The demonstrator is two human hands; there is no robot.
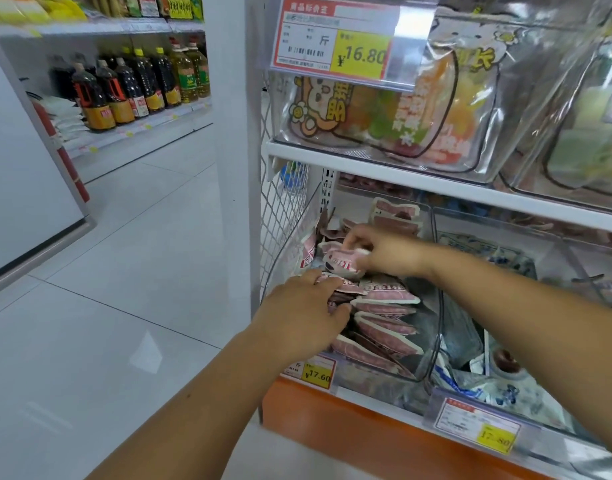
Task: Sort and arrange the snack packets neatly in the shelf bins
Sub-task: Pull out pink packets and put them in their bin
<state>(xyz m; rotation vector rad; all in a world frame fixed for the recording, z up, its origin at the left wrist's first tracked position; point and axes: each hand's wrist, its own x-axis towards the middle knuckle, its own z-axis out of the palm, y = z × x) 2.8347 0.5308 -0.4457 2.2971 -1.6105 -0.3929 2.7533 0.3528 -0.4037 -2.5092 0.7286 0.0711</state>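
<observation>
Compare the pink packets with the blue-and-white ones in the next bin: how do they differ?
Colour: the pink packets show pink fronts; the blue-and-white packets are pale with blue print. Handling: the right hand pinches one pink packet and the left hand grips several; the blue-and-white packets lie untouched. Both sit in clear bins side by side.
</observation>
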